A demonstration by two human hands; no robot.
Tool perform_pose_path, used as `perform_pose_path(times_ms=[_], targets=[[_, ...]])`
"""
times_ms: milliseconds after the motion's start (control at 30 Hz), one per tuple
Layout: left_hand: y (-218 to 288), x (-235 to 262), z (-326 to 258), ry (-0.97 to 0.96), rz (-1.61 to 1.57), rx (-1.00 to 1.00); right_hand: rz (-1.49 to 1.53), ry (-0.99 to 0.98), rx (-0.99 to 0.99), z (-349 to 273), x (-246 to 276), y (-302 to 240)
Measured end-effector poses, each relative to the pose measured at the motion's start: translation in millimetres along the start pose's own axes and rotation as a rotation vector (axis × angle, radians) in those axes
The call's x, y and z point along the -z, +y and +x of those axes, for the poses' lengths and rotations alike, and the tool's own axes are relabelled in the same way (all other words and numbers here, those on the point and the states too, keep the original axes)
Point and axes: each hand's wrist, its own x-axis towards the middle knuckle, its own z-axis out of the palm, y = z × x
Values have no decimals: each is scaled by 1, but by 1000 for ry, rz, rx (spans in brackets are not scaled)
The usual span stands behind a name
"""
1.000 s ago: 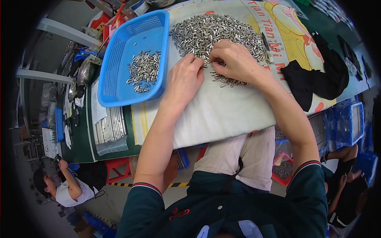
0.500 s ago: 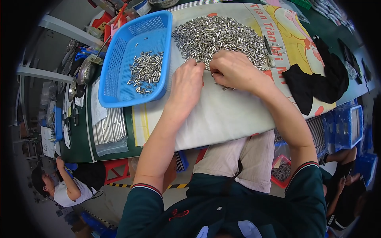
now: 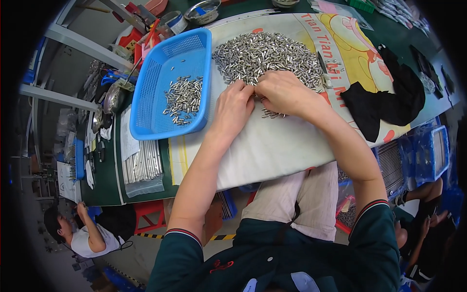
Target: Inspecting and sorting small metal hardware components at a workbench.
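Note:
A wide heap of small silver metal pins (image 3: 267, 51) lies on a printed cloth (image 3: 272, 151) in front of me. At the heap's near edge, my left hand (image 3: 233, 108) and my right hand (image 3: 288, 92) meet, their fingertips touching. Both are closed in a pinch; what is between the fingers is hidden or too small to make out. A few loose pins (image 3: 273, 115) lie under my right palm. Left of my left hand stands a blue plastic basket (image 3: 148, 104) with a smaller pile of the same pins (image 3: 185, 100) in it.
Black cloth (image 3: 365, 107) lies at the right. Left of the printed cloth is a bag of metal rods (image 3: 142, 168). Metal bowls (image 3: 202, 12) stand at the back. Two other people sit nearby, one at lower left (image 3: 92, 238), one at lower right (image 3: 423, 233).
My hands have come together, left fingertips now against the right ones. The whole view has shifted slightly, so the basket and table sit lower in it.

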Motion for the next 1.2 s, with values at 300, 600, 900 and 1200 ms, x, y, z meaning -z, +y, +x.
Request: perform_pose_path(times_ms=[300, 600, 900, 1200], targets=[[-8, -7, 6, -25, -26, -18, -91, 128, 63, 1, -12, -5], [4, -5, -1, -7, 121, 112, -164, 64, 123, 7, 3, -11], [19, -3, 0, -57, 356, 166, -239, 143, 116, 1, -9, -8], [19, 0, -1, -155, 361, 103, 39, 244, 90, 1, -20, 14]])
